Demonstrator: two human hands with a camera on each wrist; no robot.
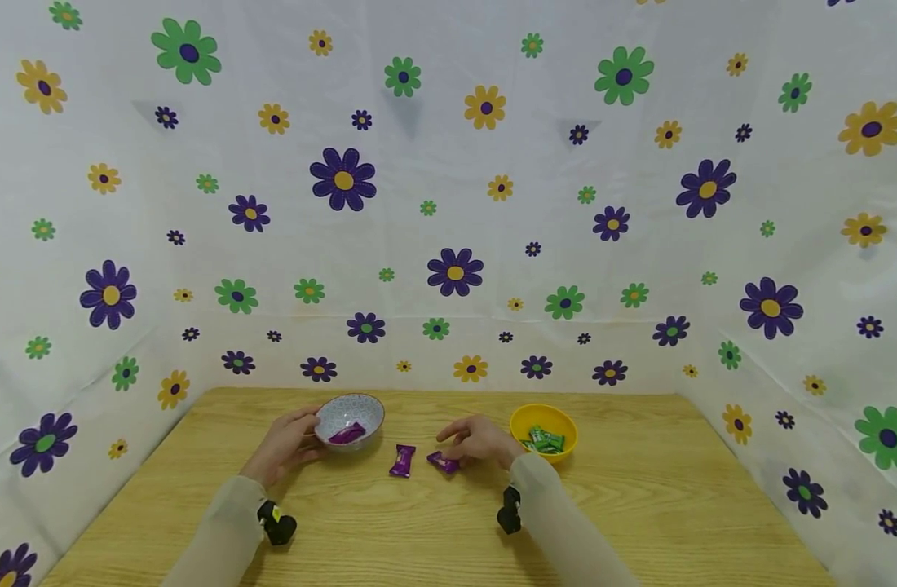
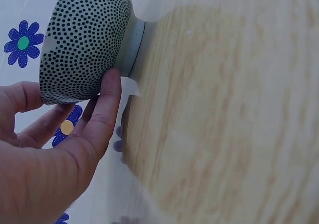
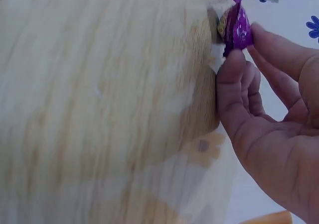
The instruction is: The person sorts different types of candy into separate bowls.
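A white bowl with a small blue pattern (image 1: 351, 406) stands at the left of the table, with purple wrapped candy (image 1: 348, 434) inside. My left hand (image 1: 285, 443) holds its left side. The left wrist view has the thumb at the rim and the fingers (image 2: 103, 109) against the dotted outer wall (image 2: 89, 40). On the right, my right hand (image 1: 483, 442) pinches one end of a purple wrapped candy (image 1: 443, 462), between thumb and fingertips in the right wrist view. Another purple candy (image 1: 402, 461) lies on the wood between this candy and the bowl.
A yellow bowl (image 1: 520, 420) holding several green wrapped candies (image 1: 544, 441) stands just beyond the right wrist. White cloth with printed flowers (image 1: 456, 228) surrounds the wooden table (image 1: 360, 530) at the back and both sides.
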